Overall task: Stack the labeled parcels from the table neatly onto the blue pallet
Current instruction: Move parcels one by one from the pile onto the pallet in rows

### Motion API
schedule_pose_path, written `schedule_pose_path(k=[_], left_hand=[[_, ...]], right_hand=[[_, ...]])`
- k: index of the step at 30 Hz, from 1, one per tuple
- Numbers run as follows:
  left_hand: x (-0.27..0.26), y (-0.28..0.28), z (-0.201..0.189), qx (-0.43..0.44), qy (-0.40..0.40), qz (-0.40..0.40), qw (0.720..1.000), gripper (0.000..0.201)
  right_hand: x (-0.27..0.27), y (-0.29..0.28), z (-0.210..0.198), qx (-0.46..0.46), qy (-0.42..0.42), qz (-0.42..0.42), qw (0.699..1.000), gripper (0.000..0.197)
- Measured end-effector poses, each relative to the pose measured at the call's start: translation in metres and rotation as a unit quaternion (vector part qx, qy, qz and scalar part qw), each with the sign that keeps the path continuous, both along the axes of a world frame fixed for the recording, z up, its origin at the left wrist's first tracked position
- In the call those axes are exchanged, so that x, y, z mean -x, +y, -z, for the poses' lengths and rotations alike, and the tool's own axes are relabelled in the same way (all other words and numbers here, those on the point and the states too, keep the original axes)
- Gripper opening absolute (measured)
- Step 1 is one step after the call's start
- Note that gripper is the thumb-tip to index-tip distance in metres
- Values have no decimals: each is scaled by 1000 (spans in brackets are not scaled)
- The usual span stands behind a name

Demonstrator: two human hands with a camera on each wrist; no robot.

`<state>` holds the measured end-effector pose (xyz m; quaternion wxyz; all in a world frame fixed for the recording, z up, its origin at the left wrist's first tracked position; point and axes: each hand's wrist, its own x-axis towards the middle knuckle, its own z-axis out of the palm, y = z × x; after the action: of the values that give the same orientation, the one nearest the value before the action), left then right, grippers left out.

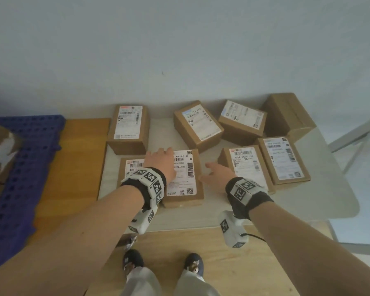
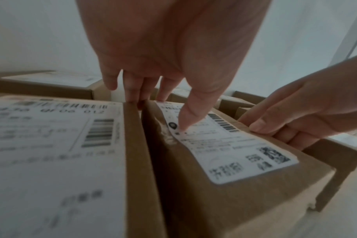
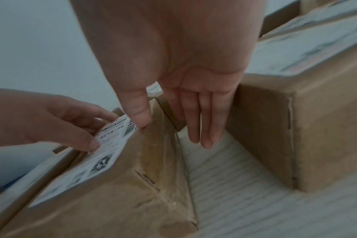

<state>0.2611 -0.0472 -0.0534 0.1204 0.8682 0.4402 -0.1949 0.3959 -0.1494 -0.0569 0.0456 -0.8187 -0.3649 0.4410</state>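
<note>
Brown cardboard parcel [image 1: 188,180] with 1 white barcode label [image 2: 224,145] sits mid-frame on the table [image 1: 329,189]. Left hand [image 1: 161,162] grasps its left edge, thumb on the label. Right hand [image 1: 219,173] is unclenched, fingers [image 3: 206,125] straight down its right side.

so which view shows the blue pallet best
Head view: the pallet lies left of the table, cut off by the frame. The left wrist view shows none of it; the right wrist view at most a blue sliver at lower left.
</note>
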Motion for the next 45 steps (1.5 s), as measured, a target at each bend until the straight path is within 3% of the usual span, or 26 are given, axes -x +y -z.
schedule_pose_path(k=[4,10,13,16,18,20,24,28,32,38,45], left_hand=[[-1,-4,-2,-5,-1,-47,999,77],[4,-9,-3,-5,-17,-95,995,72],[5,-10,-4,5,12,-86,996,67],[4,-15,-5,14,25,-77,997,62],[2,-19,-8,12,-9,-87,996,59],[0,-19,-12,11,-67,-112,991,49],[3,-14,-31,66,-166,-184,967,37],[18,-13,-54,61,-212,-201,954,37],[56,-10,-70,65,-256,-212,941,39],[148,-4,-94,33,-314,-202,927,32],[279,-2,-124,-28,-345,-221,912,63]], right_hand=[[2,5,2,-11,15,-10,1000,51],[5,11,0,-25,4,-15,1000,40],[5,12,-1,-25,-22,-13,999,34],[4,14,3,-27,38,44,998,26],[4,17,3,-39,136,133,981,21],[2,22,-1,-56,180,185,965,21],[3,25,-32,-85,152,144,974,23],[17,25,-62,-117,87,109,983,31],[46,24,-85,-194,76,113,971,47],[130,28,-108,-278,105,140,945,48],[254,37,-134,-312,137,103,934,46]])
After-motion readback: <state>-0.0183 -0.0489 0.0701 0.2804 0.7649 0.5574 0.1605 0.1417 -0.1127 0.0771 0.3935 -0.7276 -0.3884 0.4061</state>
